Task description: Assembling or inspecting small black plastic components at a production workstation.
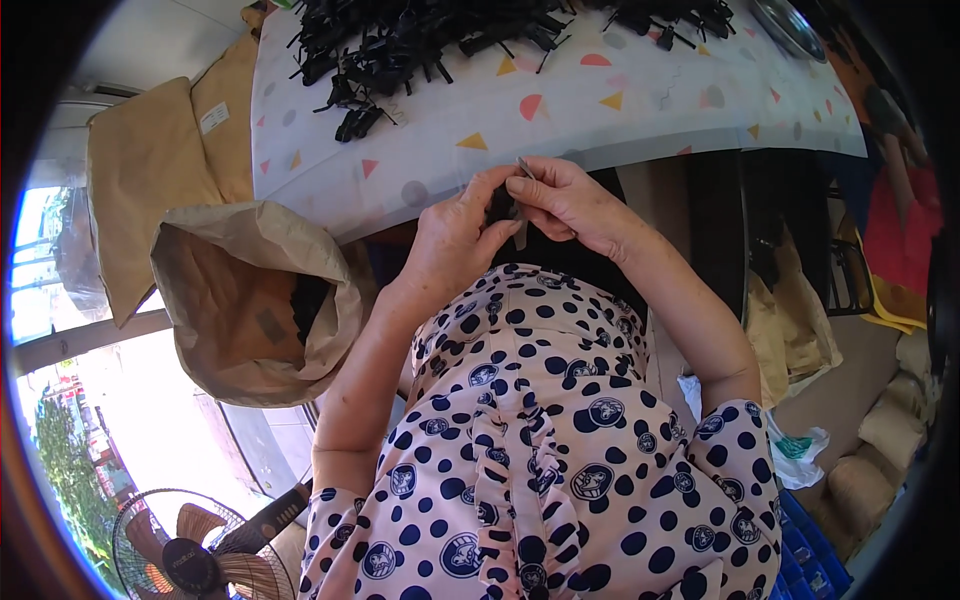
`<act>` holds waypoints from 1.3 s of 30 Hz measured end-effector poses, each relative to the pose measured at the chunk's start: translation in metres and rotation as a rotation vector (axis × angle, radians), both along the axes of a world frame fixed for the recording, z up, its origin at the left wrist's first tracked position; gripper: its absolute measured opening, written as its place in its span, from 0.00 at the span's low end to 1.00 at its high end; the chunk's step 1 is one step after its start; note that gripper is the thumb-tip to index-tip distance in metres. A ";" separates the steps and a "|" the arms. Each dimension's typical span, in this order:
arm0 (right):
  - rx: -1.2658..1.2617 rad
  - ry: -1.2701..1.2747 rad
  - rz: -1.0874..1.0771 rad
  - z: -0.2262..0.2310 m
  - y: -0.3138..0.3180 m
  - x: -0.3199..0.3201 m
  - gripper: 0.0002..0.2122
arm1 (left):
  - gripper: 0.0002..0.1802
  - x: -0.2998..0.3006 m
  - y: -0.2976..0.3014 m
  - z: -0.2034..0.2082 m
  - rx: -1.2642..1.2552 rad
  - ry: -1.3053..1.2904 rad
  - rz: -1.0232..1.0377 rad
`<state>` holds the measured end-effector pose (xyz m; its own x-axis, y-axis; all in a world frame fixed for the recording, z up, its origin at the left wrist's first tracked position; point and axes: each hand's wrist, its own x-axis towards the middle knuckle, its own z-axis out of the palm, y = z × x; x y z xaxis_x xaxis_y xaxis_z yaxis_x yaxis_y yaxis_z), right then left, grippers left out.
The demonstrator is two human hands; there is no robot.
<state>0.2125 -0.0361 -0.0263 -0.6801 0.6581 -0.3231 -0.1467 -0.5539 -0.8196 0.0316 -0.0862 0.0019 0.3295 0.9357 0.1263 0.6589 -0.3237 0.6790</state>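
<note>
Both of my hands meet just past the near edge of the patterned tablecloth, close to my body. My left hand has its fingers closed round a small black part, mostly hidden by the fingers. My right hand pinches a thin grey strip-like tool against that part; its exact kind does not show. On the cloth beyond lies a heap of black plastic parts with thin prongs. One small cluster of black parts rests at the heap's near side.
An open brown paper sack stands left of my left forearm, with dark contents inside. Brown sheets lean behind it. A round metal dish sits at the table's far right. A fan stands lower left, and a blue crate lower right.
</note>
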 end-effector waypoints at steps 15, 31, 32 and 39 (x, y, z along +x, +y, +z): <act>0.657 -0.281 -0.051 0.001 -0.032 -0.025 0.10 | 0.14 -0.011 -0.010 -0.007 -0.366 -0.502 0.207; 0.544 -0.061 -0.286 -0.011 -0.025 -0.037 0.11 | 0.14 -0.004 -0.001 -0.013 -0.036 -0.360 0.298; 0.546 -0.060 -0.287 -0.005 -0.025 -0.035 0.11 | 0.14 -0.004 0.001 -0.013 -0.059 -0.601 0.299; 0.355 0.064 -0.310 0.001 -0.030 -0.029 0.09 | 0.22 -0.016 -0.005 0.000 -0.465 -1.291 0.169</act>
